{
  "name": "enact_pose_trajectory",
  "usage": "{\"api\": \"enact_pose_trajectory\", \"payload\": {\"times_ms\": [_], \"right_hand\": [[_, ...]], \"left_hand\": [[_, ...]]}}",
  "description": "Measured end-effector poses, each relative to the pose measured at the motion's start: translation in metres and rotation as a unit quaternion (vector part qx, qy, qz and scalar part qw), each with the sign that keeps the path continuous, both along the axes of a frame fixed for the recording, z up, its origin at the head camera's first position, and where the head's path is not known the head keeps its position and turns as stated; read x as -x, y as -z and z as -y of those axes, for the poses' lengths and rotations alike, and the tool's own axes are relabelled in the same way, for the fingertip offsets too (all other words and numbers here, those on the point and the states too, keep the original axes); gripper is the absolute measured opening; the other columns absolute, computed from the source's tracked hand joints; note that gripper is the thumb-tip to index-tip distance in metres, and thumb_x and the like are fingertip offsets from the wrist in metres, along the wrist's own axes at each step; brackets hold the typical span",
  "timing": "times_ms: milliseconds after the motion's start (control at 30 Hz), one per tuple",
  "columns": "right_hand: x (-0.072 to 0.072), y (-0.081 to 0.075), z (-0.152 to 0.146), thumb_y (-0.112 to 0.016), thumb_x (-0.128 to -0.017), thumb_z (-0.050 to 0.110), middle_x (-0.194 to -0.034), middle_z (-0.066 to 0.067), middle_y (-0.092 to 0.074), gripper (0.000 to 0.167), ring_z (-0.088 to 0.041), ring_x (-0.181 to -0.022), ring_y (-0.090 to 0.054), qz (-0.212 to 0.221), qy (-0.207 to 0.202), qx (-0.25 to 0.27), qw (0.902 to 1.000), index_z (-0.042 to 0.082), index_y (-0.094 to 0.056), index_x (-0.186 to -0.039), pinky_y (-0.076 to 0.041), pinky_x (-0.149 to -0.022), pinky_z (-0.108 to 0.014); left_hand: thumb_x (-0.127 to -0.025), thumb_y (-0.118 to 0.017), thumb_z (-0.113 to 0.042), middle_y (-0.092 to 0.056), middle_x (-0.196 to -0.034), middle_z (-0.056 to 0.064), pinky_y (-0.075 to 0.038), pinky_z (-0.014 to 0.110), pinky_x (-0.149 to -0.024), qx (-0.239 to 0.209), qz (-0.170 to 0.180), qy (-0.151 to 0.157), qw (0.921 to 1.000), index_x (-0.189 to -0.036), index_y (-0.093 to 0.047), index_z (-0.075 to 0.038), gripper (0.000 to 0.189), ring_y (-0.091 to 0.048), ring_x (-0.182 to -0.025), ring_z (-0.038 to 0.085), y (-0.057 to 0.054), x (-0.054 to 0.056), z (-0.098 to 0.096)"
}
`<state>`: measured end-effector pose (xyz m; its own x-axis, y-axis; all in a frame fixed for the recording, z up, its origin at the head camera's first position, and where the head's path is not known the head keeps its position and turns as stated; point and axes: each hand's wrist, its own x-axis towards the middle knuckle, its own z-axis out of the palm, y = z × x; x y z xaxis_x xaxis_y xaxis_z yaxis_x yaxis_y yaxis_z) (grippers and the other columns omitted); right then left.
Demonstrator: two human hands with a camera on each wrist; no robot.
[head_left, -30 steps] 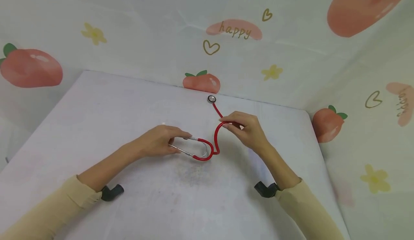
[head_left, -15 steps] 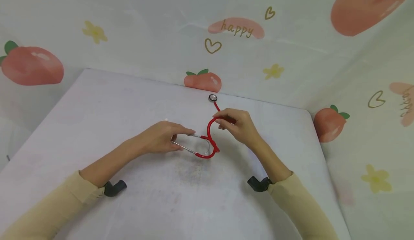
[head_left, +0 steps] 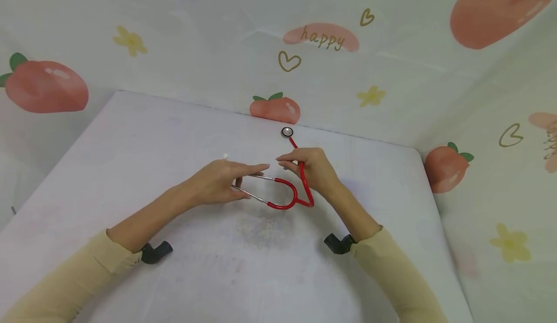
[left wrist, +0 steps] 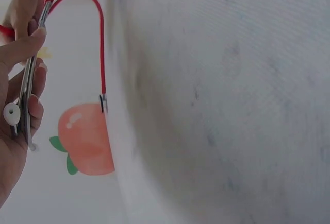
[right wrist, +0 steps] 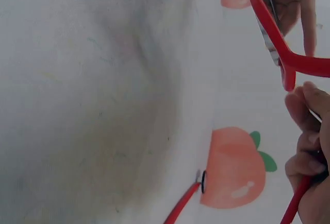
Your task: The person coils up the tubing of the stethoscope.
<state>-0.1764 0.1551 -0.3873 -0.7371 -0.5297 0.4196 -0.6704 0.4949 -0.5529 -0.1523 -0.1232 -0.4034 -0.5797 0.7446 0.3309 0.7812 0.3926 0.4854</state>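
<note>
A red stethoscope [head_left: 283, 207] is held between the two hands above the table. The left hand [head_left: 217, 183] grips its metal ear tubes; a white ear tip [left wrist: 11, 114] shows in the left wrist view. Curled fingers of the right hand [head_left: 315, 170] hold the red tubing [head_left: 307, 187], which bends down from that hand to the Y-joint. A small metallic bit [right wrist: 314, 115] shows at the right fingertips in the right wrist view; I cannot tell what part it is. Beyond the right hand, the round chest piece [head_left: 287, 132] lies near the table's back edge.
The white-covered table [head_left: 196, 265] meets a patterned cloth backdrop [head_left: 217, 62] at the back and on the right. Black angled pieces [head_left: 157, 253] protrude at both wrists beside the sleeves. A small white speck [head_left: 226, 156] shows just behind the left hand.
The right hand has moved left, closer to the left hand. The tubing now hangs across the right hand's near side instead of curving from its fingertips. The left hand has shifted slightly right.
</note>
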Motion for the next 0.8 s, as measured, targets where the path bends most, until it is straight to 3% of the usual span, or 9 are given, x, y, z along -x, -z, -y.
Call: {"api": "enact_pose_trajectory", "payload": {"times_ms": [233, 433, 533, 700, 800], "right_hand": [[0.002, 0.003, 0.010, -0.078, -0.086, 0.011, -0.085, -0.003, -0.075, 0.019, -0.015, -0.075, -0.068, -0.016, 0.004, -0.076, 0.9970, 0.008, -0.079, -0.105, -0.056, -0.070, -0.023], [0.002, 0.007, 0.017, -0.077, -0.086, 0.003, -0.088, -0.002, -0.075, 0.023, -0.016, -0.079, -0.070, -0.015, 0.017, -0.131, 0.9912, 0.011, -0.079, -0.107, -0.057, -0.072, -0.025], [0.002, 0.010, 0.020, -0.077, -0.085, 0.003, -0.087, 0.000, -0.074, 0.023, -0.014, -0.078, -0.069, -0.019, 0.010, -0.145, 0.9892, 0.012, -0.079, -0.106, -0.056, -0.070, -0.024], [0.002, 0.015, 0.026, -0.078, -0.087, 0.011, -0.081, 0.003, -0.072, 0.018, -0.009, -0.071, -0.064, -0.020, 0.002, -0.165, 0.9861, 0.013, -0.080, -0.104, -0.052, -0.064, -0.019], [0.001, 0.017, 0.028, -0.076, -0.088, 0.011, -0.082, 0.004, -0.071, 0.018, -0.009, -0.072, -0.064, -0.010, 0.006, -0.177, 0.9841, 0.014, -0.080, -0.105, -0.051, -0.063, -0.018]], "left_hand": [[-0.076, -0.088, -0.019, -0.068, -0.121, -0.017, -0.045, 0.031, -0.067, 0.008, -0.015, 0.001, 0.9999, -0.153, -0.041, -0.025, 0.090, -0.051, -0.066, -0.003, -0.003, -0.006, -0.005], [-0.074, -0.089, -0.019, -0.067, -0.111, -0.016, -0.048, 0.029, -0.062, 0.029, -0.050, 0.012, 0.9983, -0.155, -0.033, -0.031, 0.099, -0.048, -0.063, -0.002, -0.007, -0.010, -0.013], [-0.074, -0.089, -0.021, -0.066, -0.117, -0.011, -0.048, 0.027, -0.059, 0.052, -0.073, 0.023, 0.9957, -0.156, -0.030, -0.032, 0.102, -0.047, -0.059, -0.001, -0.007, -0.013, -0.017], [-0.074, -0.089, -0.024, -0.063, -0.130, -0.006, -0.045, 0.022, -0.053, 0.072, -0.100, 0.040, 0.9915, -0.154, -0.035, -0.033, 0.097, -0.050, -0.056, 0.001, -0.005, -0.015, -0.022], [-0.074, -0.089, -0.024, -0.063, -0.127, -0.006, -0.047, 0.022, -0.056, 0.068, -0.088, 0.040, 0.9930, -0.150, -0.042, -0.031, 0.090, -0.051, -0.059, 0.001, -0.004, -0.016, -0.021]]}}
